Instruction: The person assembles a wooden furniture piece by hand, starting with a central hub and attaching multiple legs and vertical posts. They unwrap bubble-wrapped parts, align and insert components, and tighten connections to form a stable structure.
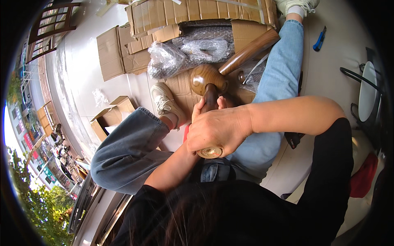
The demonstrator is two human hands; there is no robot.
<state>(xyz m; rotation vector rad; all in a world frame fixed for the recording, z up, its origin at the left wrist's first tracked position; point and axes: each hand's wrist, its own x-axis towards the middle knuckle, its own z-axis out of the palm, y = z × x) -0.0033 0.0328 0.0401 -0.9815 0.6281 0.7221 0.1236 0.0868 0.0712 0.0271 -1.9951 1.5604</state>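
Observation:
A dark brown turned wooden leg (pixel 210 95) with a round knob and a brass cap (pixel 210 153) at its near end points up toward me, between my knees. My right hand (pixel 219 130) is wrapped around the near end of the wooden leg, just above the cap. My left hand (pixel 198 110) grips the same leg from underneath; only its fingertips show past the right hand. A second, longer wooden piece (pixel 248 51) joins the knob and slants away to the upper right over flattened cardboard.
Flattened cardboard boxes (pixel 164 16) and crumpled bubble wrap (pixel 188 51) lie on the white floor ahead. A small open box (pixel 108 119) sits at left. A blue utility knife (pixel 319 39) lies at upper right. A black metal stand with a white top (pixel 367 88) is at right.

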